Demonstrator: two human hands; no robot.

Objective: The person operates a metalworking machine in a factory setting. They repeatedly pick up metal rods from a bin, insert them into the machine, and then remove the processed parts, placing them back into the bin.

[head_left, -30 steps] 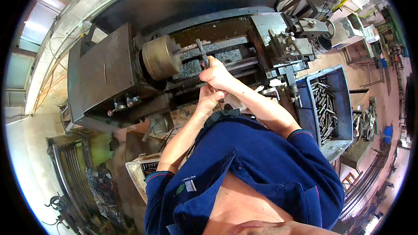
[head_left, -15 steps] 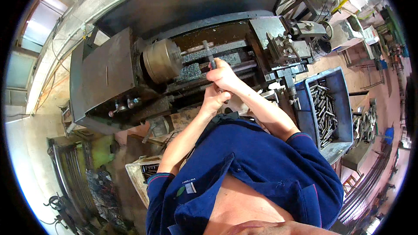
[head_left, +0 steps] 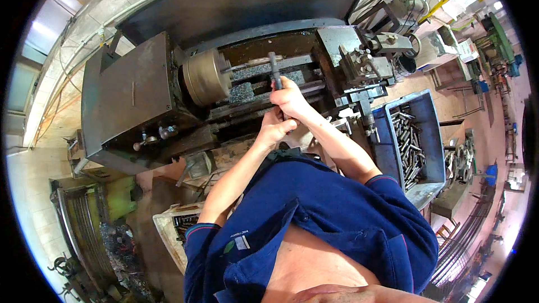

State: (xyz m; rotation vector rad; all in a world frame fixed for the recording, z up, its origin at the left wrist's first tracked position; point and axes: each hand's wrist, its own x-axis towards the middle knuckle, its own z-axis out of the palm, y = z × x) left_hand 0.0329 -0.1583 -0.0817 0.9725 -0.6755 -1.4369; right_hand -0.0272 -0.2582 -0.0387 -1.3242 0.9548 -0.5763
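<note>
I stand at a metal lathe [head_left: 135, 106] with a round chuck [head_left: 205, 78] holding a thin bar. My right hand [head_left: 289, 98] is closed round a dark T-shaped metal tool [head_left: 275, 70] that stands upright over the lathe bed. My left hand [head_left: 272, 129] sits just below it, fingers curled against the lower end of the same tool. Both forearms reach up from my blue shirt. The tool post [head_left: 359, 62] is to the right of my hands.
A blue crate [head_left: 429, 118] holding several grey metal rods stands to the right of the lathe. A tray with small parts [head_left: 171, 230] sits low on the left. Racks and scrap metal [head_left: 90, 230] lie at the lower left; more machines stand far right.
Both hands have stayed on the upright tool; my view has shifted slightly, and the tool's top now stands a bit more clearly above my right hand.
</note>
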